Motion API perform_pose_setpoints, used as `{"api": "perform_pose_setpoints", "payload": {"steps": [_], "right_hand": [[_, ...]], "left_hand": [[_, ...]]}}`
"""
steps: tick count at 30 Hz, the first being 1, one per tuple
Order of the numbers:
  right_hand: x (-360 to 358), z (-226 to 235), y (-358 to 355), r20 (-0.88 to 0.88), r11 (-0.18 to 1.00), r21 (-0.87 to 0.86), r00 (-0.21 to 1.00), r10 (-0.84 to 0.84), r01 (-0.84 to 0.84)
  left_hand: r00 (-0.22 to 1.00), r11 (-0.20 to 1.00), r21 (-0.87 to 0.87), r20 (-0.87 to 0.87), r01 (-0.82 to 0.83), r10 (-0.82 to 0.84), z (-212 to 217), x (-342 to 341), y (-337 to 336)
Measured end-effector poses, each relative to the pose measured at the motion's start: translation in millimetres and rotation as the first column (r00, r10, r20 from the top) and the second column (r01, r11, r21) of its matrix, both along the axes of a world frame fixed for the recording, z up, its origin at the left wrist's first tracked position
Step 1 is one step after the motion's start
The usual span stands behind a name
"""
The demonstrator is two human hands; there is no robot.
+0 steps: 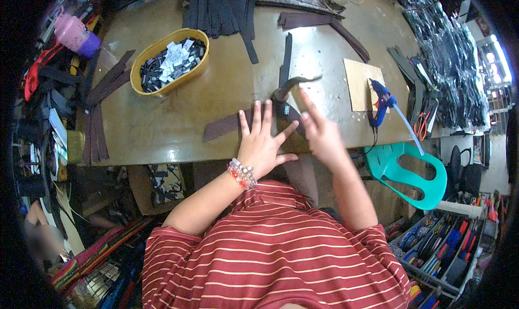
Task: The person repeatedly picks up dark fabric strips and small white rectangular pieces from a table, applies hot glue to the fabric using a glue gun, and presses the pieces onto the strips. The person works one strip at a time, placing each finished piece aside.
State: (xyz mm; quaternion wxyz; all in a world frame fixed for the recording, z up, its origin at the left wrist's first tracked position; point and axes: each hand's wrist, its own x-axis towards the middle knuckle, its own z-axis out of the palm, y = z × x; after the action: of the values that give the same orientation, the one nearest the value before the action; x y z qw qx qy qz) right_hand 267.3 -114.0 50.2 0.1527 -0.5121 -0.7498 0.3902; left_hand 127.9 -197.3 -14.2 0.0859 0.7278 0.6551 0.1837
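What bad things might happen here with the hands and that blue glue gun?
The left hand lies flat on the dark strip right beside the hammer, so a swing might catch its fingers. The blue glue gun sits near the table edge with its cord hanging off; a snag might pull it down. The right hand is open close to it, and the tip may be hot.

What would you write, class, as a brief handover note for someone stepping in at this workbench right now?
Left hand: open, flat, fingers spread, pressing the dark brown strap onto the table.
Right hand: open, raised beside the hammer, holding nothing.
Blue glue gun stands by the cardboard sheet; yellow tub of labels sits far left.
Done: strap laid flat.
Left: cannot tell from this view.
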Motion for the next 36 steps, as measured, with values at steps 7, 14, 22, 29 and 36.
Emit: {"api": "perform_pose_setpoints", "payload": {"steps": [7, 14, 22, 29, 36], "right_hand": [[33.5, -62.3, 139.8, 0.211, 0.585, 0.811, 0.932, -0.296, 0.002], [37.0, -69.2, 149.1, 0.339, 0.641, 0.767, 0.854, -0.395, -0.007], [-43.3, -43.0, 123.1, 0.196, 0.66, 0.729, 0.979, 0.051, -0.18], [-132.5, -1.8, 120.5, 0.151, 0.786, 0.611, 0.988, 0.008, -0.1], [-16.7, -4.0, 59.5, -0.095, 0.741, 0.446, 0.797, 0.596, -0.501]], "left_hand": [[0.958, 0.958, -0.026, 0.052, 0.285, -0.283, 34.8, 12.3, -4.8], [-0.077, 0.958, -0.185, 0.982, -0.222, 0.171, 39.3, -64.4, 42.5], [0.637, 0.965, -0.24, 0.729, -0.107, 0.251, 33.0, -66.3, 15.8], [0.812, 0.936, 0.044, 0.511, -0.351, 0.281, -7.0, -58.7, 80.7], [0.884, 0.937, 0.205, 0.435, -0.283, 0.172, -3.4, -58.3, 73.7]]}}
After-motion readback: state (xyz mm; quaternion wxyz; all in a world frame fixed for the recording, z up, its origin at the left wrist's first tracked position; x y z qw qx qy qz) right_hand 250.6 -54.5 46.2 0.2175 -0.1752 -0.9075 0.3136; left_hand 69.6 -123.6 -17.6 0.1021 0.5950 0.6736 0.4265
